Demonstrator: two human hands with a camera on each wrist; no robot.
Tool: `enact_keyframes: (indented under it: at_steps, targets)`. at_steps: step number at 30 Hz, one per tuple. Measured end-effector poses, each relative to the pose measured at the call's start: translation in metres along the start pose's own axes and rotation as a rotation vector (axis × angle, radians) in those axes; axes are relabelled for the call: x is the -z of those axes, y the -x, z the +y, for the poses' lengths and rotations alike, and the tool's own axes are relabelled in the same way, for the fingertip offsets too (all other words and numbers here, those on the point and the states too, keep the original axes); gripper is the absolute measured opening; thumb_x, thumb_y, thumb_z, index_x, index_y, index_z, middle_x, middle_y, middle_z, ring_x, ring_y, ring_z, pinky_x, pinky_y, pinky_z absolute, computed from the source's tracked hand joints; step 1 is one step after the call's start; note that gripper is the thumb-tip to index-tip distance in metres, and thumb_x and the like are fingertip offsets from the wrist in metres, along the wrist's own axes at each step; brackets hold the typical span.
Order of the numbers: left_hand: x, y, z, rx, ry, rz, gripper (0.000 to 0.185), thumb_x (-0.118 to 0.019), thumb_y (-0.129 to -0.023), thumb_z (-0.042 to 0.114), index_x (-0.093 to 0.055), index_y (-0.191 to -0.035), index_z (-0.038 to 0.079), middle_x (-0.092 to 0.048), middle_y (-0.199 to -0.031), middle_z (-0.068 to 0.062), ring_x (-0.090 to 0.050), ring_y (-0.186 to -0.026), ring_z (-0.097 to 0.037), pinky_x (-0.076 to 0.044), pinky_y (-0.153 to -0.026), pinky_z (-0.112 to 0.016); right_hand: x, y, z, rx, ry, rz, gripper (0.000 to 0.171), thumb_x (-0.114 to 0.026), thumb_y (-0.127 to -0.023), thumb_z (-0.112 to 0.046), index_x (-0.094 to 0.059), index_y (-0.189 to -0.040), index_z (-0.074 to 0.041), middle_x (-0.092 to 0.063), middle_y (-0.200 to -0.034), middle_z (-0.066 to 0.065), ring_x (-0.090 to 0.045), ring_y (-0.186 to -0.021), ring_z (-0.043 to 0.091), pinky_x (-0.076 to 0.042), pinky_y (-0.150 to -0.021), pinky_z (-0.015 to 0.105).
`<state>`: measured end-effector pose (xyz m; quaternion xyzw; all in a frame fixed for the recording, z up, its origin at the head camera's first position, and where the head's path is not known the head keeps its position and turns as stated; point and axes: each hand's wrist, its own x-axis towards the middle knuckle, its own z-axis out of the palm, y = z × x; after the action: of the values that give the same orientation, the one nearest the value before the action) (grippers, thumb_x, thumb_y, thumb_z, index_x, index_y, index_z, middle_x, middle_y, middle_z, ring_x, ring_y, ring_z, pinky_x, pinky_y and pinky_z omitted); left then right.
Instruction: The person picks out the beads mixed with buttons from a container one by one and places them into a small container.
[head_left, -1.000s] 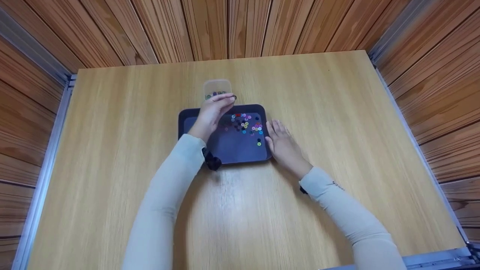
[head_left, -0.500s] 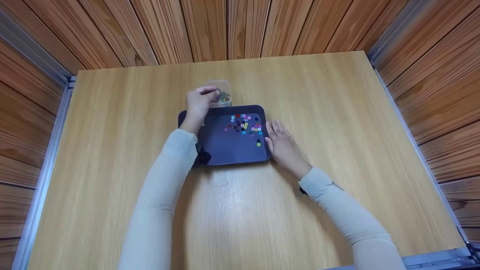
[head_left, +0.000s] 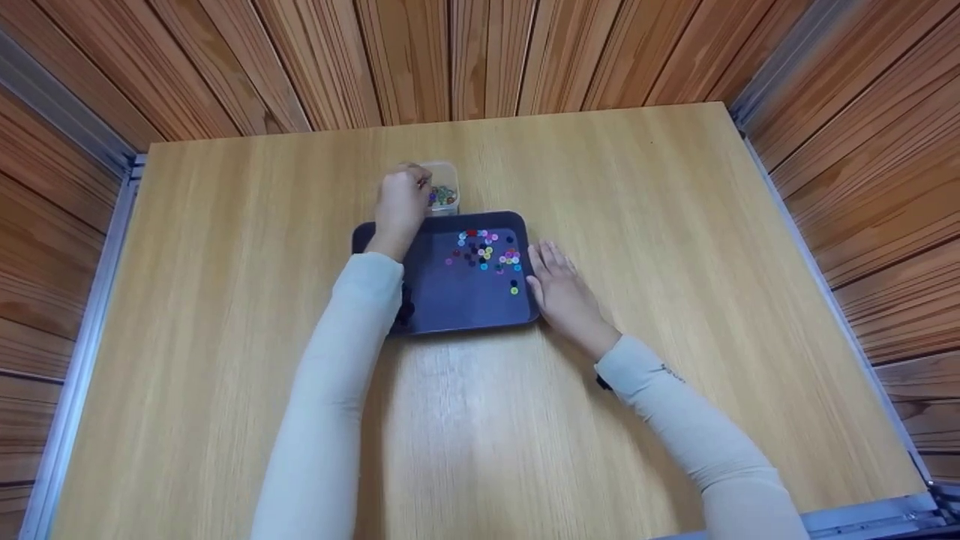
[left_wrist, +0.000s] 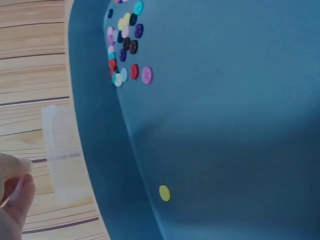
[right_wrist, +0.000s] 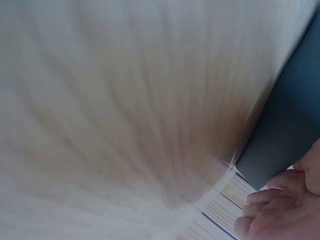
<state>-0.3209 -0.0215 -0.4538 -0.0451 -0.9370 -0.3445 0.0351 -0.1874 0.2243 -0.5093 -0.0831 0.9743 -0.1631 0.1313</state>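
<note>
My left hand (head_left: 401,202) reaches over the tray's far left corner to the left side of a translucent plastic container (head_left: 442,171). Its thumb and fingertips pinch a small glassy piece (head_left: 422,182), mostly hidden by the fingers. Several glassy, marble-like pieces (head_left: 443,196) lie in the container. In front stands a dark blue tray (head_left: 465,307) with coloured buttons (head_left: 487,251) scattered at its far right. A single yellow button (left_wrist: 164,193) shows in the left wrist view. Against the tray's right wall, my right hand (head_left: 568,300) rests on the table with extended fingers.
The wooden table (head_left: 675,225) carries the tray and container. Plank walls (head_left: 420,60) rise behind it and at both sides, with metal rails (head_left: 82,360) along the edges. A dark wrist device (head_left: 405,307) overhangs the tray's left part.
My left hand has moved left, from above the container's front right corner to its left side, uncovering more of the tray and the container's contents. My right hand stays in place.
</note>
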Motion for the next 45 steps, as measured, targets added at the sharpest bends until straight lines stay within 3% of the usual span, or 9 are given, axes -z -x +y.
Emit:
enact_keyframes:
  at_steps: [7,12,18,28,36,41,45]
  targets:
    - [-0.006,0.000,0.004,-0.079,-0.131,-0.011,0.023,-0.054,-0.095,-0.003,-0.073,-0.108,-0.004,-0.071,-0.114,-0.016,-0.066,-0.111,-0.029,-0.054,-0.096,-0.038,0.001,0.000,-0.001,0.004,0.009,0.009,0.058,-0.029,-0.109,-0.031,-0.014,-0.158,-0.006,-0.011,-0.167,0.017,-0.007,-0.156,0.032,-0.010,-0.127,0.046]
    - [-0.006,0.003,-0.002,-0.103,-0.191,-0.006,0.022,-0.053,-0.095,-0.003,-0.074,-0.103,-0.004,-0.072,-0.108,-0.018,-0.067,-0.106,-0.031,-0.055,-0.092,-0.040,-0.001,-0.003,-0.004,0.042,0.013,0.014,0.057,-0.030,-0.109,-0.030,-0.016,-0.158,-0.003,-0.015,-0.165,0.021,-0.010,-0.155,0.035,-0.012,-0.126,0.047]
    - [-0.005,0.006,-0.004,-0.048,-0.116,-0.011,0.024,-0.057,-0.097,0.004,-0.072,-0.115,-0.002,-0.070,-0.120,-0.016,-0.064,-0.117,-0.028,-0.052,-0.101,-0.037,0.000,-0.004,-0.002,0.051,0.014,0.018,0.057,-0.030,-0.109,-0.031,-0.016,-0.158,-0.004,-0.014,-0.165,0.020,-0.010,-0.155,0.034,-0.012,-0.126,0.047]
    - [-0.006,0.027,-0.007,-0.060,-0.085,0.049,0.024,-0.060,-0.098,0.015,-0.073,-0.113,0.000,-0.072,-0.118,-0.014,-0.066,-0.112,-0.027,-0.054,-0.098,-0.038,0.004,-0.010,0.000,0.042,0.002,-0.007,0.058,-0.027,-0.109,-0.032,-0.013,-0.158,-0.005,-0.011,-0.166,0.019,-0.007,-0.155,0.034,-0.009,-0.126,0.048]
    - [-0.016,0.042,-0.006,-0.081,-0.079,0.101,0.024,-0.059,-0.098,0.015,-0.074,-0.111,0.001,-0.073,-0.114,-0.014,-0.068,-0.110,-0.028,-0.056,-0.094,-0.039,0.010,-0.014,0.009,0.009,-0.001,-0.016,0.058,-0.027,-0.109,-0.032,-0.012,-0.159,-0.005,-0.010,-0.166,0.020,-0.005,-0.155,0.034,-0.010,-0.126,0.050]
    - [-0.023,0.055,-0.005,-0.093,-0.160,0.141,0.026,-0.061,-0.097,0.016,-0.072,-0.116,0.001,-0.071,-0.122,-0.014,-0.066,-0.117,-0.028,-0.054,-0.099,-0.039,0.011,-0.010,0.010,-0.024,-0.004,-0.028,0.061,-0.030,-0.109,-0.032,-0.011,-0.158,-0.003,-0.010,-0.166,0.023,-0.004,-0.155,0.037,-0.010,-0.125,0.052]
    - [-0.027,0.065,-0.003,-0.100,-0.272,0.113,0.036,-0.062,-0.097,0.022,-0.066,-0.128,0.003,-0.064,-0.135,-0.015,-0.059,-0.127,-0.031,-0.046,-0.109,-0.044,0.013,-0.008,0.004,-0.050,-0.010,-0.014,0.066,-0.033,-0.108,-0.036,-0.006,-0.159,-0.003,-0.003,-0.166,0.022,0.001,-0.155,0.038,-0.006,-0.125,0.053]
